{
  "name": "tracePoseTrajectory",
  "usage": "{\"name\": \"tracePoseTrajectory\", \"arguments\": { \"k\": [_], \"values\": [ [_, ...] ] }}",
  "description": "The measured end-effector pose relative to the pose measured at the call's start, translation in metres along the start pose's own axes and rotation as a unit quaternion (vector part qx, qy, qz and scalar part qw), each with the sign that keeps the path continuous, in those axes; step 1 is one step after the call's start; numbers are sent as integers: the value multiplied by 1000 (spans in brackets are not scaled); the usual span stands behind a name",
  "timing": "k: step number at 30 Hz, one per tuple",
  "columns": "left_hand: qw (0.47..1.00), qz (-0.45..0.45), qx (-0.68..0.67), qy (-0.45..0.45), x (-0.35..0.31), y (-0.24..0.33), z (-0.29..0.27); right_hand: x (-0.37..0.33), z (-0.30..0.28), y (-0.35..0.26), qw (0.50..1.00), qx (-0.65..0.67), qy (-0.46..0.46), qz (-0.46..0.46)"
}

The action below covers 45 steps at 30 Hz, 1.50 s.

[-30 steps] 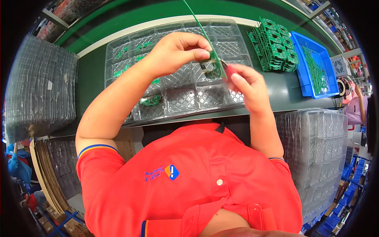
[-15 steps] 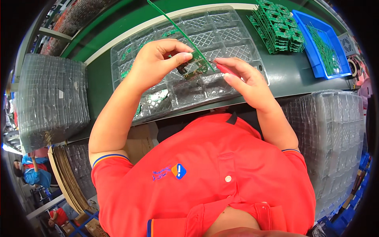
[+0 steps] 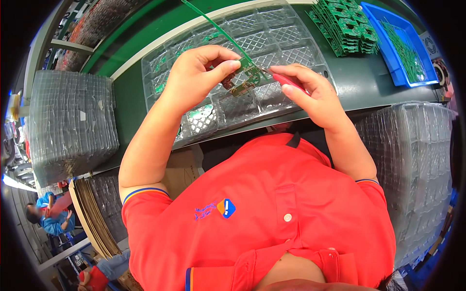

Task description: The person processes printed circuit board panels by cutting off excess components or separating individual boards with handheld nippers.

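Note:
My left hand (image 3: 206, 72) pinches a small green circuit board (image 3: 250, 77) between thumb and fingers, above the clear tray. A long, thin green strip (image 3: 213, 24) runs slantwise along the board's far edge and seems attached to it. Closed around a red-handled tool (image 3: 290, 82), my right hand (image 3: 315, 94) keeps the tool's thin dark tip close to the strip's near end. Whether the tip touches cannot be made out. Beneath both hands lies the clear plastic compartment tray (image 3: 296, 51), with green boards (image 3: 201, 112) in some compartments on its left side.
Stacked green board panels (image 3: 344, 29) stand at the back right, beside a blue bin (image 3: 429, 72) of thin green strips (image 3: 403, 51). Clear trays are piled at the left (image 3: 73, 126) and lower right (image 3: 412, 179). Another person (image 3: 53, 218) is at the far left.
The whole view has shifted slightly to the right. Both hands keep their grips, with the tool's tip still by the strip's near end. The person in the background has changed posture.

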<state>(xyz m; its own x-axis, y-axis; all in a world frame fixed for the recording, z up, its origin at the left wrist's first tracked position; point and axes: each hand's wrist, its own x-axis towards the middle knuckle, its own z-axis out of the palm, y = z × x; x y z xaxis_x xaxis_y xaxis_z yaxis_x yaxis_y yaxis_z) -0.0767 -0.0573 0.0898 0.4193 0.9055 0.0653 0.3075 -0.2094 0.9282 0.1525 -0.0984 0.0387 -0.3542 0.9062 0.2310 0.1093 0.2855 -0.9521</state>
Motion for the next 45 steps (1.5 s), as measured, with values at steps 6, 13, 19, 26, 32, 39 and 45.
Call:
{"name": "tracePoseTrajectory", "arguments": {
  "k": [6, 13, 19, 26, 32, 39, 45],
  "values": [
    [978, 158, -106, -89, 6, -11, -3, -5, -4, 2, 951, 285, -54, 105],
    [939, -18, 334, -75, 30, -72, -14, -3, -8, 6, 987, 131, 24, 85],
    [992, -45, 12, -114, 26, -30, 8, -3, -13, 3, 997, 13, 45, 68],
    [978, -167, -58, -110, 19, -11, 19, -2, 0, 0, 898, -380, 139, -175],
    [934, -50, 301, -188, -6, -28, 20, -5, -68, 15, 965, -64, 253, -27],
    [989, -47, 96, -105, 64, 19, 44, -17, -138, 15, 898, 275, 343, -21],
    [969, -123, -203, -63, 202, 1, 98, -38, -107, 42, 882, 384, 271, -37]
  ]
}}
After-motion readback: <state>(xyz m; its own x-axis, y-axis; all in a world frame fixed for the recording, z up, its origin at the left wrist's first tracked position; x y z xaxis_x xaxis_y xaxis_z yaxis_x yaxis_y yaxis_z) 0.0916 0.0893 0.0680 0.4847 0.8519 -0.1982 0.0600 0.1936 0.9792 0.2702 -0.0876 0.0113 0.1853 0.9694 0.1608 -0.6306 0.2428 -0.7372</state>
